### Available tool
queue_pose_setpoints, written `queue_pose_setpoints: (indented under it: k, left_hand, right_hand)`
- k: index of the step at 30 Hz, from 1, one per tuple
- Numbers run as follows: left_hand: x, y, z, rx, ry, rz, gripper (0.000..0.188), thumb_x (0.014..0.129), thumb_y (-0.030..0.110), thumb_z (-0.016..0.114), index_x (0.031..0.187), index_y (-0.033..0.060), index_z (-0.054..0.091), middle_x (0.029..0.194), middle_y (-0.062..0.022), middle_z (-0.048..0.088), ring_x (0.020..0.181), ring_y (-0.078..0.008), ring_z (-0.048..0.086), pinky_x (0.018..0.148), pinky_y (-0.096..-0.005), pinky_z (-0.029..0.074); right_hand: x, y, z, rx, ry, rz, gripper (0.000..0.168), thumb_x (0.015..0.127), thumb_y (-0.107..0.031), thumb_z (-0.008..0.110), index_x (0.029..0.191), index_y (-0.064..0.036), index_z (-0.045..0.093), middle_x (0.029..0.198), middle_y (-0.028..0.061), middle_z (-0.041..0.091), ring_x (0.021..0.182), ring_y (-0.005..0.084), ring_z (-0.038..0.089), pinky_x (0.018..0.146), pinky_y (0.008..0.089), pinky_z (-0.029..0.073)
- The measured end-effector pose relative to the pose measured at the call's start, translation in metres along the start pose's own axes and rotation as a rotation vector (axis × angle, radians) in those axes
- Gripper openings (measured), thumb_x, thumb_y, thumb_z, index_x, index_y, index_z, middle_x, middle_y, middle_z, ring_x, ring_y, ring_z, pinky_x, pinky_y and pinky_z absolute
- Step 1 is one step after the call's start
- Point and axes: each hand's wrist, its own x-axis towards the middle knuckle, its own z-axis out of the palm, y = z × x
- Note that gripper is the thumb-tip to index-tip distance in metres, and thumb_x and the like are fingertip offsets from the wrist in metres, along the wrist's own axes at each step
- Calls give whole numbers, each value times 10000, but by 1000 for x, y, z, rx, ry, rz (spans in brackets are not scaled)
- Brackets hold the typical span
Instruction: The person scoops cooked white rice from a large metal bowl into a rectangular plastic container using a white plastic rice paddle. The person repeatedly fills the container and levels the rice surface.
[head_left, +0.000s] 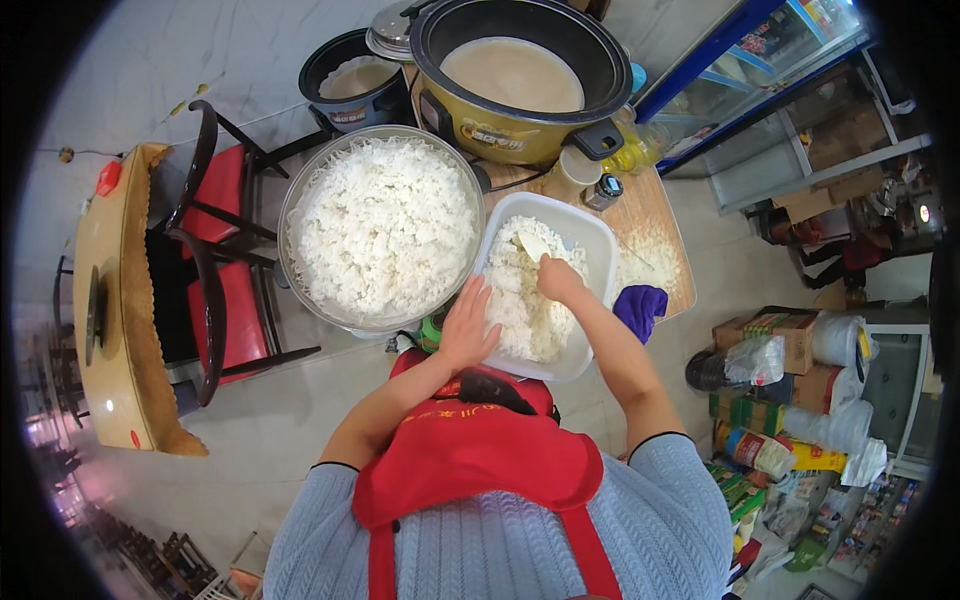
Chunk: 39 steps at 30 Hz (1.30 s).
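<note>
My right hand (559, 279) grips a pale scoop (533, 246), its blade at the surface of the white rice (529, 330) inside a white plastic tub (606, 251). My left hand (466, 324) lies along the near left wall of that tub, fingers extended and thumb spread, holding nothing. The rice under the scoop has a yellowish strip through it. Beside my left hand stands a wide round pan (289, 281) heaped with white rice (386, 225); stringy strands show around its edge.
A gold electric cooker (487, 139) and a smaller blue cooker (360, 112) hold cloudy liquid. A jar (602, 192), a cup (574, 174) and a purple cloth (640, 311) are on the wooden table (667, 277). Chairs (229, 315) stand left; stacked boxes (787, 341) stand right.
</note>
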Motion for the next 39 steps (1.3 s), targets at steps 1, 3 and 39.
queue_pose_setpoints:
  k: [1, 3, 39]
  left_hand:
    - [1, -2, -1, 4, 1, -9, 683, 854, 216, 671, 1417, -72, 415, 1537, -300, 354, 1462, -458, 316, 1168, -499, 323]
    - [-4, -3, -2, 22, 2, -2, 682, 854, 218, 673, 1418, -68, 417, 1542, -295, 351, 1468, -453, 309, 1168, -497, 323]
    - [-3, -1, 0, 8, -17, -19, 689, 849, 214, 684, 1419, -67, 419, 1551, -277, 349, 1471, -451, 306, 1169, -490, 325]
  right_hand:
    - [-7, -8, -11, 0, 1, -15, 341, 881, -130, 565, 1166, 56, 561, 1013, 261, 711, 962, 418, 701, 818, 508, 558]
    - [-28, -17, -26, 1, -5, -34, 357, 874, -132, 573, 1166, 73, 553, 1017, 256, 713, 957, 412, 707, 804, 503, 566]
    - [-88, -14, 20, -147, -18, -87, 493, 906, -100, 490, 1344, 124, 465, 912, 291, 707, 824, 431, 722, 719, 520, 576]
